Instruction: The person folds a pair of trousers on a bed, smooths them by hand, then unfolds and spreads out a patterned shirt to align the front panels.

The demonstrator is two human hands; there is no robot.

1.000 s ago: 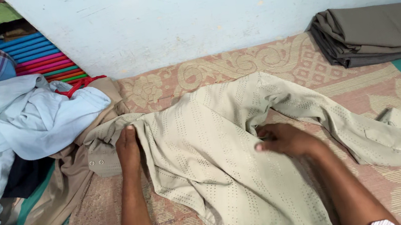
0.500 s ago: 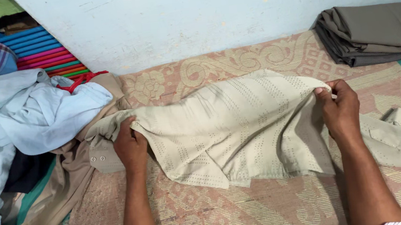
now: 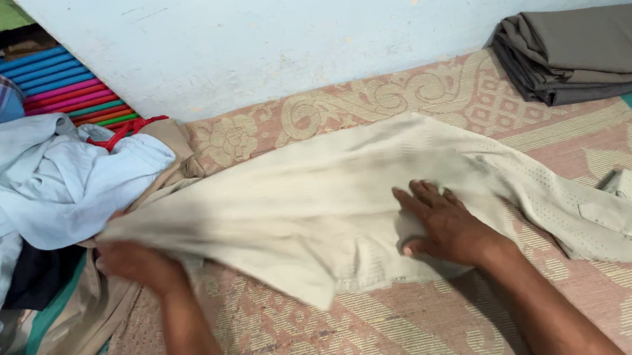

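A beige dotted shirt [image 3: 310, 194] lies spread across a patterned pink and tan mat [image 3: 397, 335]. My left hand [image 3: 131, 262] grips the shirt's left edge and holds it stretched out toward the left; the cloth there is blurred. My right hand [image 3: 440, 223] lies flat, fingers apart, pressing on the shirt's middle. One sleeve [image 3: 621, 214] trails off to the right on the mat.
A heap of pale blue and tan clothes [image 3: 40, 193] sits at the left, with a red hanger [image 3: 124, 130] on it. Folded grey-brown cloth [image 3: 594, 46] lies at the back right by the pale wall [image 3: 329, 17]. Coloured stacked fabrics [image 3: 68, 91] stand at the back left.
My left hand has pulled the shirt's edge out to the left. My right hand let go of the raised fold and came down flat on the shirt's middle.
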